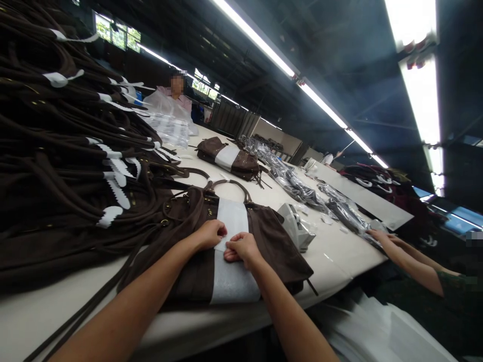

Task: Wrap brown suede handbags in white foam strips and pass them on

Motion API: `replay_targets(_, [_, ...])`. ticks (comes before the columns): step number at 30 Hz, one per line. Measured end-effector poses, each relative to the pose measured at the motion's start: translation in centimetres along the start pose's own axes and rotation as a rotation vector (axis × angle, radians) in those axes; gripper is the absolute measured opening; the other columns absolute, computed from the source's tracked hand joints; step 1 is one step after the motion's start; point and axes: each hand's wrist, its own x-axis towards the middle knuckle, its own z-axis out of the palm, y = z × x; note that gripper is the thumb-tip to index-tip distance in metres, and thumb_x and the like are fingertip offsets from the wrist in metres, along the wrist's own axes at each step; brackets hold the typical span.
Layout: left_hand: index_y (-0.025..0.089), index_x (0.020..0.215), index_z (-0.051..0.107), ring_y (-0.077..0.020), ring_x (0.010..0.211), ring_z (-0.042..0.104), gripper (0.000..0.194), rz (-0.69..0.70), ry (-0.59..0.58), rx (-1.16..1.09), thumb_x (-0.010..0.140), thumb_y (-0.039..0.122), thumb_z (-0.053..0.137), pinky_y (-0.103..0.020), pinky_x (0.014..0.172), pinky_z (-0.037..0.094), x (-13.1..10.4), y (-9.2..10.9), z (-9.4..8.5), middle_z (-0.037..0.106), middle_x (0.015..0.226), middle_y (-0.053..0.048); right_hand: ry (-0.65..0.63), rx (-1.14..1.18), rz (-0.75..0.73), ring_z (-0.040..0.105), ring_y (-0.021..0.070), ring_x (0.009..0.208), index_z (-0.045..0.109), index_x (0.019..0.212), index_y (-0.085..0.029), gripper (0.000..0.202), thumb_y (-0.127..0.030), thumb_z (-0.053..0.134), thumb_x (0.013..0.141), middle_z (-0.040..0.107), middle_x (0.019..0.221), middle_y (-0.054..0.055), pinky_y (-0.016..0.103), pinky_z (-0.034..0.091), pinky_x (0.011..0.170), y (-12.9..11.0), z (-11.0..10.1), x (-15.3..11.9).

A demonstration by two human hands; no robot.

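A dark brown handbag (pixel 271 236) lies on the white table in front of me, its round handle (pixel 236 185) pointing away. A white wrapping strip (pixel 234 284), thin like paper or foam, runs across the bag's middle. My left hand (pixel 209 234) is closed in a pinch at the strip's left edge, near where two layers overlap. Just to its right, my right hand (pixel 242 248) has thumb and fingers pressed together on the strip. The fingertips hide exactly what they pinch. Long brown straps (pixel 109 281) trail off the bag toward the lower left.
Brown bags with white-wrapped handles (pixel 113 151) are piled high at left. Another banded bag (pixel 228 157) lies beyond. A grey-white object (pixel 296 226) stands right of my bag. Plastic-wrapped bags (pixel 290 176) line the table. Co-workers' hands (pixel 381 239) are at right; another person (pixel 175 93) is behind.
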Motion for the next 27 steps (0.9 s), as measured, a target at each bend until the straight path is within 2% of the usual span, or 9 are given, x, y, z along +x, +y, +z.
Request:
replay_targets(10, [0.016,0.082,0.071,-0.0173,0.084,0.066,0.024,0.015,-0.015,-0.005,0.062,0.007,0.059,-0.024,0.076,0.049,-0.2,0.1,-0.3,0.073,0.087,-0.004,-0.047,-0.083,0.013,0.060,0.0174,0.038,0.042,0.084,-0.022,0.037,-0.016,0.075,0.069,0.062,0.047,-0.003,0.022,0.047,0.036,0.9,-0.5,0.3])
replay_targets(17, [0.016,0.082,0.071,-0.0179,0.084,0.067,0.026,0.004,-0.027,0.005,0.061,0.007,0.058,-0.024,0.077,0.049,-0.2,0.2,-0.4,0.073,0.087,-0.004,-0.157,-0.401,-0.031,0.048,0.0129,0.028,0.037,0.074,-0.024,0.032,-0.014,0.068,0.075,0.054,0.035,-0.005,0.017,0.030,0.028,0.3,-1.4,-1.0])
replay_targets(21, [0.014,0.084,0.071,-0.0181,0.084,0.067,0.027,-0.004,-0.028,0.006,0.062,0.005,0.057,-0.024,0.077,0.050,-0.3,0.4,-0.5,0.073,0.088,-0.006,-0.221,-0.566,-0.042,0.043,0.0097,0.026,0.039,0.069,-0.023,0.028,-0.015,0.064,0.077,0.051,0.032,-0.006,0.015,0.026,0.028,0.0,-2.1,-1.4])
replay_targets(24, [0.013,0.085,0.071,-0.0187,0.085,0.067,0.027,-0.014,-0.021,-0.001,0.063,0.004,0.057,-0.024,0.077,0.050,-0.4,0.5,-0.4,0.073,0.090,-0.008,-0.272,-0.595,-0.041,0.042,0.0088,0.026,0.041,0.070,-0.022,0.026,-0.016,0.065,0.076,0.052,0.033,-0.006,0.014,0.026,0.028,-0.2,-2.9,-2.4])
replay_targets(27, [0.012,0.086,0.071,-0.0192,0.087,0.067,0.028,-0.027,-0.008,-0.009,0.064,0.004,0.057,-0.024,0.078,0.050,-0.4,0.6,-0.3,0.073,0.091,-0.008,-0.307,-0.521,-0.074,0.042,0.0087,0.027,0.044,0.073,-0.022,0.024,-0.021,0.068,0.074,0.053,0.035,-0.007,0.014,0.025,0.027,-0.3,-4.3,-5.0])
